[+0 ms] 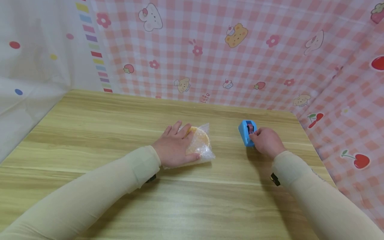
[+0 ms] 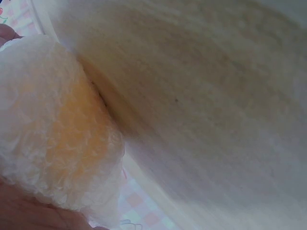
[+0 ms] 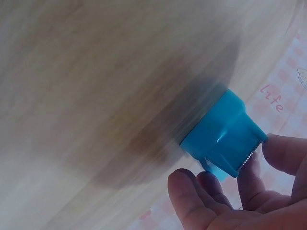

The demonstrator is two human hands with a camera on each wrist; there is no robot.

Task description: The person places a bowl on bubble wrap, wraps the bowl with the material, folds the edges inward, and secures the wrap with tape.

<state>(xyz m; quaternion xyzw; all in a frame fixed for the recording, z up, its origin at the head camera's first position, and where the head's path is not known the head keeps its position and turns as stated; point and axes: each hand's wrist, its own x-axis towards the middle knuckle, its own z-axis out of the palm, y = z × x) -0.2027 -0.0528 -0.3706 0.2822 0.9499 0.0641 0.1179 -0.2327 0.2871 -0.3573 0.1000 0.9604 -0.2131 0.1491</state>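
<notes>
Package (image 1: 202, 145) (bubble-wrapped, yellow showing through) lies under my left hand (image 1: 172, 148), fingers spread; near the far-right corner of the table (image 1: 195, 206), my right hand (image 1: 268, 142) pinches the tape dispenser (image 1: 244, 133).

Curtained booth (image 1: 36, 66), gingham cloth (image 1: 210, 66), wood-grain table (image 1: 186, 210)

A round yellow-orange item in clear bubble wrap (image 1: 202, 144) lay under the left grip (image 1: 174, 146); a blue tape dispenser (image 1: 244, 132), its cutting edge serrated, sat touching the right grip (image 1: 267, 141).
</notes>
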